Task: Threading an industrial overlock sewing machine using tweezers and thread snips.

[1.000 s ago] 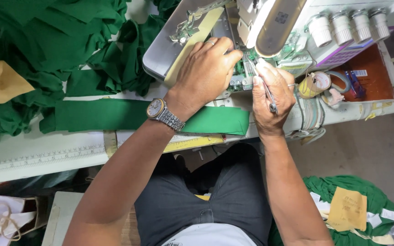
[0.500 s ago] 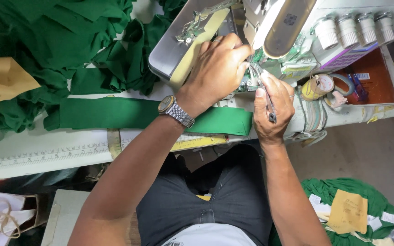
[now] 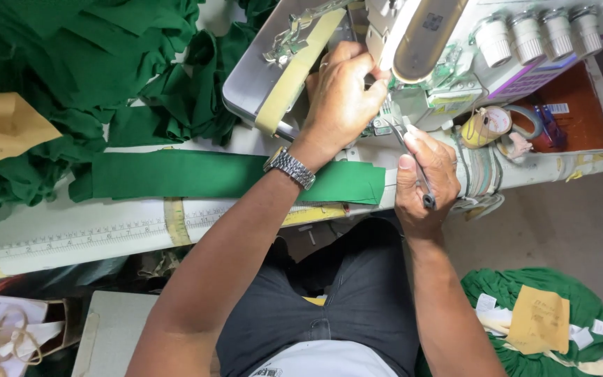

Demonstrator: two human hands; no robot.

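My left hand (image 3: 343, 94), with a metal wristwatch (image 3: 289, 167), reaches into the needle area of a grey-white sewing machine (image 3: 413, 42), fingers pinched close under its head. My right hand (image 3: 423, 178) grips a thin dark tool, like tweezers or snips (image 3: 413, 157), its tip pointing up toward the same spot. A long folded green fabric strip (image 3: 176, 174) lies flat across the white table under my left forearm. A yellowish tape guide (image 3: 294, 70) runs over the machine bed.
Piles of green cut fabric (image 3: 64, 63) fill the table's left, with a tan paper piece (image 3: 1, 129) on them. Thread cones (image 3: 546, 31) stand at the machine's right, above an orange tray (image 3: 581, 112). A ruler strip (image 3: 71, 234) marks the table's front edge. More green fabric (image 3: 539, 321) lies on the floor.
The view has shifted slightly; both hands stay at the needle area. My right hand has dropped a little lower with the tool, and my left fingers have closed in under the machine head.
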